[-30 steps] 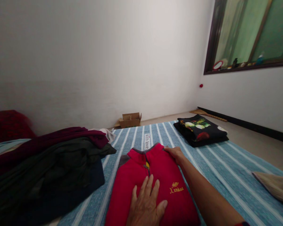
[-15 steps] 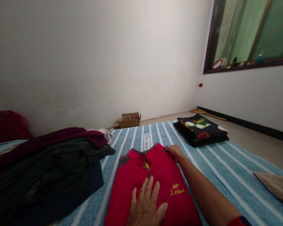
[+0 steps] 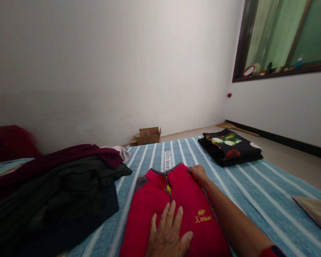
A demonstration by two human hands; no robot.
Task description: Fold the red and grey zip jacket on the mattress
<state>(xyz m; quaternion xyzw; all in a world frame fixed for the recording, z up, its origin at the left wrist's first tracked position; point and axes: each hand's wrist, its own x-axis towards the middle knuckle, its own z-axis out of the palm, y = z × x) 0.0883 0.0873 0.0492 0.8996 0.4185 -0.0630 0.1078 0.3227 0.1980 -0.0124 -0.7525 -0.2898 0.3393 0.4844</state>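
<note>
A red zip-collar top (image 3: 141, 221) with grey trim and a yellow embroidered logo lies folded on the bed, collar pointing away from me. My left hand (image 3: 167, 233) rests flat on its chest just below the zip pull, fingers spread. At the top's right shoulder, my right hand (image 3: 198, 174) has its fingers closed on the fabric edge. The right forearm runs along that side of the garment. The bottom of the top is out of view.
Left of the top lies a heap of dark clothes (image 3: 69, 189). Folded black printed clothing (image 3: 230, 148) sits at the far right of the striped bedsheet (image 3: 256, 192). A beige cloth (image 3: 314, 212) lies at the right edge. Beyond the bed stands a cardboard box (image 3: 149, 136).
The scene has shifted slightly to the right in view. Both hands keep the same places on the red top.
</note>
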